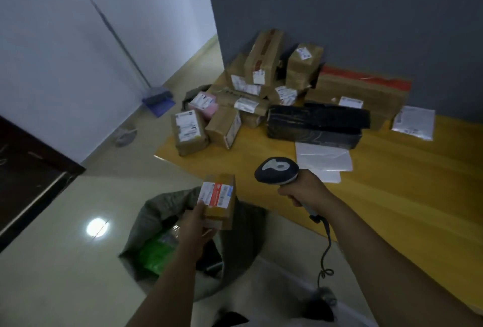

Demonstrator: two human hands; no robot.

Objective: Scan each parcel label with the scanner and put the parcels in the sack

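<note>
A person is holding a small box beside a scanner, above an open sack.

At the far left a broom [122, 49] is leaning against the white wall. Lower down, the grey sack [154, 217] is sitting open on the tiled floor with a green packet [156, 251] lying inside. The left hand [194, 224] is gripping the lower end of the small box [222, 209], holding it over the sack's mouth with its label [215, 194] facing up. Just to the right, not touching it, the right hand [303, 192] is closing in a fist round the handle of the scanner [277, 171], its cable [325, 248] hanging down. Behind, more parcels [251, 91] are lying heaped on the yellow table [392, 196], a long black parcel [316, 123] lying to their right.
</note>
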